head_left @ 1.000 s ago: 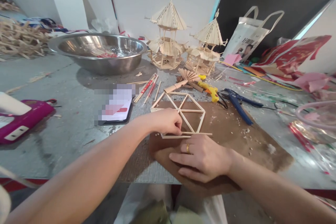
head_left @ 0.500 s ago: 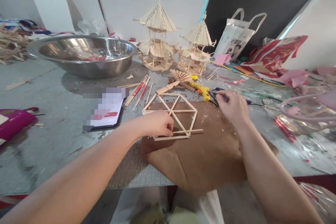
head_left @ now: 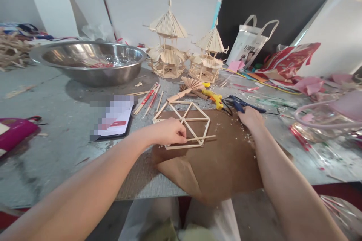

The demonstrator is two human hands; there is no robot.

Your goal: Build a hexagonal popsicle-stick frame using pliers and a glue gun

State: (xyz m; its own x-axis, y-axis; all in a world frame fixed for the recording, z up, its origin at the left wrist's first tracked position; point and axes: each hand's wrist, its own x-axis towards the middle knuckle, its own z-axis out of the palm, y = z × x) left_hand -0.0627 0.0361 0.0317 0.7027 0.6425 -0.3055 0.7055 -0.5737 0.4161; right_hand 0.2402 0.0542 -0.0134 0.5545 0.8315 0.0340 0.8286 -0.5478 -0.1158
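Observation:
My left hand (head_left: pixel 171 131) pinches a thin wooden stick (head_left: pixel 202 138), whose free end points right over the near side of a hexagonal stick frame (head_left: pixel 209 115). The frame has spokes meeting in its middle and lies partly on a sheet of brown paper (head_left: pixel 226 162). Part of its left side is hidden by my hand. To the right, my right hand (head_left: pixel 252 117) has its fingers closed round the handle of a dark blue glue gun (head_left: pixel 246 104). A yellow glue gun (head_left: pixel 214 98) lies just left of it, beside a folded paper fan (head_left: pixel 191 84).
Two stick pagodas (head_left: pixel 169 54) (head_left: pixel 209 51) stand at the back, right of a steel basin (head_left: pixel 93 75). A phone (head_left: pixel 117 120) and wrapped chopsticks (head_left: pixel 147 98) lie left of the frame. A magenta tool (head_left: pixel 17 131) is far left; plastic packaging (head_left: pixel 313 131) is at right.
My right hand has come down onto the blue glue gun and closed on its handle. The stick in my left hand has tilted slightly, its right end higher. The view has shifted a little.

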